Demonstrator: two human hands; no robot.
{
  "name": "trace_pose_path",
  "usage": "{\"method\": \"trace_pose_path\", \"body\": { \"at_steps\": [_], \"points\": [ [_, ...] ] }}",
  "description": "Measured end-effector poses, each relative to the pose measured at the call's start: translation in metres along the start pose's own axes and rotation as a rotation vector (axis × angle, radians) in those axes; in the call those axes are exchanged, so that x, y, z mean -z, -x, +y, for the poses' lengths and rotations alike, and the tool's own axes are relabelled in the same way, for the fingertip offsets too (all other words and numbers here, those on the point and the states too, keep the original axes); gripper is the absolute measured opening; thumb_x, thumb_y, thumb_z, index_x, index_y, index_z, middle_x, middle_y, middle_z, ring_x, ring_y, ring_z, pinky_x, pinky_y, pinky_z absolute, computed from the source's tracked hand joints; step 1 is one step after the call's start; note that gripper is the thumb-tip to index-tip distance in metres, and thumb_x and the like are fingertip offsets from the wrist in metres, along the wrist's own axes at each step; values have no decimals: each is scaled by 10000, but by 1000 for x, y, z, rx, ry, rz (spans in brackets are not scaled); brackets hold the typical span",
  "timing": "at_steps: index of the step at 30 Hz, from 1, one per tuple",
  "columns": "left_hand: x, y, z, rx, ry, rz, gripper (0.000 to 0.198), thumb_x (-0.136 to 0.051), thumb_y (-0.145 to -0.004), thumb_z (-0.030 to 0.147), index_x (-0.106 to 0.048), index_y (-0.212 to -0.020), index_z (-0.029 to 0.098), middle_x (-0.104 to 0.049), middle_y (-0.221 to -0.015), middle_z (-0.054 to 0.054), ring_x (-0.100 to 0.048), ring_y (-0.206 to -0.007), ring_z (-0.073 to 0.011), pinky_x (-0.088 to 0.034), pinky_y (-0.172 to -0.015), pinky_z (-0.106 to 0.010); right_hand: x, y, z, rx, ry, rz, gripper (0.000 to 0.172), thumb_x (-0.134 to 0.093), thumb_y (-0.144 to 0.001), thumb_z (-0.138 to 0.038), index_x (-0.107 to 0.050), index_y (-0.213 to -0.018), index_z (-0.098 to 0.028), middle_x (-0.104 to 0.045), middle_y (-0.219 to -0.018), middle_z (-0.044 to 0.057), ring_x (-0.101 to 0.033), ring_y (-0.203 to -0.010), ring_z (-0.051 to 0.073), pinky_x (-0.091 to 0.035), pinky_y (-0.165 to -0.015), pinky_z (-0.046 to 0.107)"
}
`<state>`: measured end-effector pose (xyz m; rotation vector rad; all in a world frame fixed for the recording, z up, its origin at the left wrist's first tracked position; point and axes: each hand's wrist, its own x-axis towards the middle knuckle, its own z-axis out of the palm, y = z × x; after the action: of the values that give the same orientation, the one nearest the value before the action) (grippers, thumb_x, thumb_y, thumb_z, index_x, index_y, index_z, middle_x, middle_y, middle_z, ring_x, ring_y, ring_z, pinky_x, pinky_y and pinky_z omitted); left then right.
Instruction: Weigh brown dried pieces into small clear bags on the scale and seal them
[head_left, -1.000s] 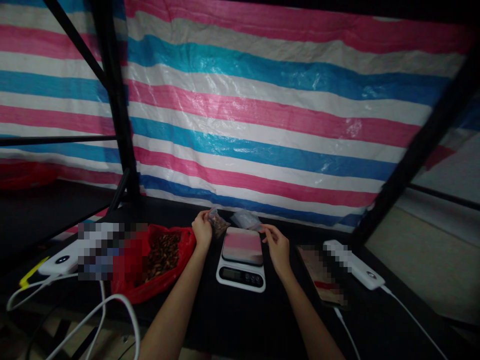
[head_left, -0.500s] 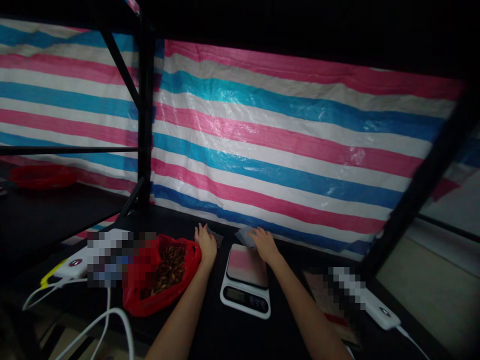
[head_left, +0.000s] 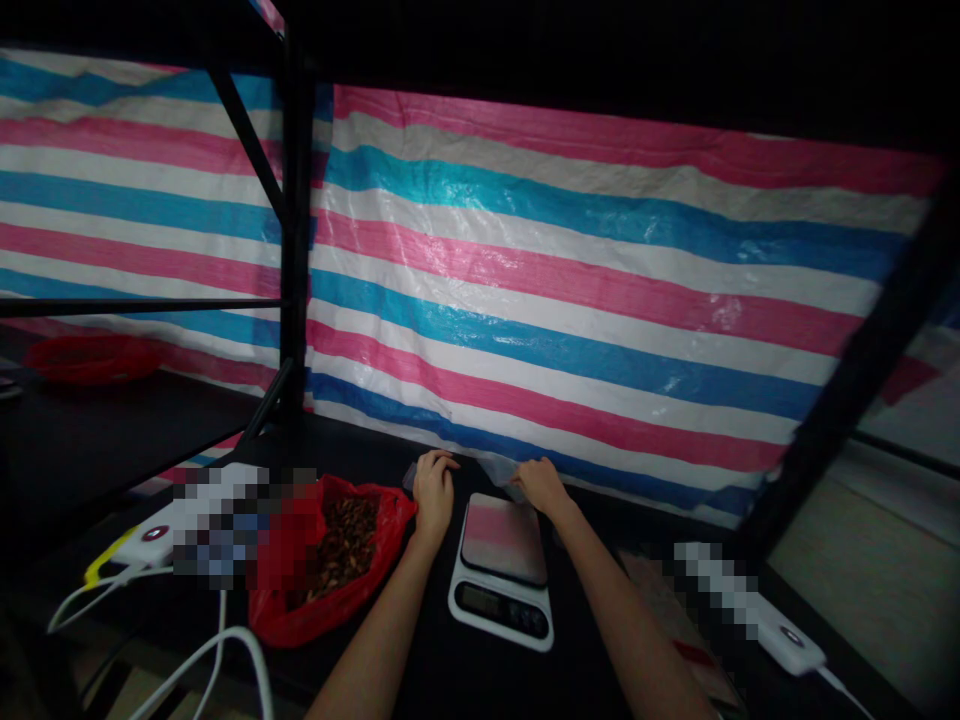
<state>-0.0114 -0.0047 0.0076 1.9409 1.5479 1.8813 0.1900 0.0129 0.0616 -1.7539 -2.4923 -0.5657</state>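
My right hand [head_left: 541, 486] is closed on a clear plastic bag [head_left: 498, 468] just behind the scale, its fingers pinched at the bag's right side. My left hand [head_left: 434, 492] reaches to the back of the black shelf, fingers loosely stretched toward the right. Another piece of clear plastic [head_left: 409, 477] shows at its left edge, partly hidden by the hand. Between my forearms stands a white kitchen scale [head_left: 501, 612] with a dim display; its plate reflects pink and white. Left of my left forearm, a red plastic bag [head_left: 289, 625] lies open, full of small brown pieces [head_left: 346, 540].
White power strips with cables lie at the left [head_left: 154, 535] and right [head_left: 787, 635]. A flat packet [head_left: 694, 640] rests beside my right forearm. Striped sheeting [head_left: 570, 300] closes off the back. A black post [head_left: 294, 250] rises at the left; another red bag [head_left: 94, 358] lies beyond it.
My left hand has shifted right, its fingers turning rightward, and the small plastic now shows on its left. My right hand's fingers have drawn together on the clear bag.
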Motion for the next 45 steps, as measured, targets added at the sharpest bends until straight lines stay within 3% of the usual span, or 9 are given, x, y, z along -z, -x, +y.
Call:
{"method": "trace_pose_path", "body": {
  "at_steps": [4, 7, 11, 15, 20, 27, 35, 41, 45],
  "points": [
    [5, -1, 17, 58, 82, 45, 186, -395, -794, 128, -566, -748, 183, -595, -776, -32, -555, -788, -171, -426, -744, -292, 14, 7, -13, -165, -128, 219, 307, -361, -891, -280, -650, -987, -243, -682, -953, 64, -621, -886, 196, -410, -738, 294],
    [4, 6, 36, 56, 191, -89, 130, -440, -813, 226, -553, -859, 180, -582, -676, 6, -541, -596, -128, -416, -614, -239, 17, 23, -40, -386, -464, 490, 341, -368, -873, -384, -655, -987, -238, -691, -926, 53, -643, -798, 191, -449, -640, 269],
    [-1, 18, 55, -6, 308, -254, 194, -418, -844, 309, -555, -898, 183, -601, -753, -7, -550, -635, -119, -409, -614, -224, 8, 50, -77, -315, -659, 610, 329, -368, -872, -341, -648, -1012, -241, -676, -986, 45, -636, -851, 185, -480, -701, 286],
    [-3, 23, 60, 64, 315, -219, 224, -391, -860, 341, -536, -816, 176, -587, -725, -6, -550, -660, -128, -414, -649, -237, 3, 64, -88, -210, -560, 630, 341, -349, -878, -223, -599, -1111, -235, -646, -1062, 47, -595, -956, 178, -460, -813, 306],
    [-3, 19, 62, 69, 353, -195, 252, -382, -864, 316, -568, -788, 164, -585, -705, -9, -543, -615, -110, -418, -633, -222, 7, 66, -76, -119, -502, 652, 345, -376, -877, -212, -556, -1170, -229, -635, -1086, 49, -583, -975, 168, -454, -839, 293],
    [1, 13, 64, 94, 390, -247, 281, -513, -793, 399, -597, -685, 153, -544, -552, 27, -480, -456, -79, -379, -505, -192, 13, 70, -68, -167, -568, 710, 244, -509, -830, -339, -668, -991, -248, -690, -929, 43, -629, -839, 178, -464, -773, 283],
    [-1, 16, 60, 143, 403, -176, 262, -562, -755, 382, -547, -619, 159, -512, -523, 41, -473, -455, -82, -367, -493, -194, 11, 62, -63, -222, -956, 512, 220, -527, -794, -360, -700, -874, -249, -710, -853, 23, -660, -729, 189, -501, -672, 276],
    [-1, 19, 63, 123, 391, -205, 188, -535, -779, 315, -560, -669, 164, -524, -555, 38, -477, -476, -90, -370, -515, -201, 9, 62, -61, -210, -1046, 536, 238, -518, -792, -360, -692, -855, -211, -712, -801, 38, -660, -656, 178, -500, -610, 251],
    [-1, 22, 68, 33, 346, -265, 188, -460, -833, 307, -563, -746, 175, -555, -616, 25, -516, -558, -100, -374, -565, -199, 12, 66, -59, -192, -870, 561, 243, -473, -826, -332, -670, -900, -210, -706, -777, 30, -643, -585, 149, -465, -561, 225]
  ]
}}
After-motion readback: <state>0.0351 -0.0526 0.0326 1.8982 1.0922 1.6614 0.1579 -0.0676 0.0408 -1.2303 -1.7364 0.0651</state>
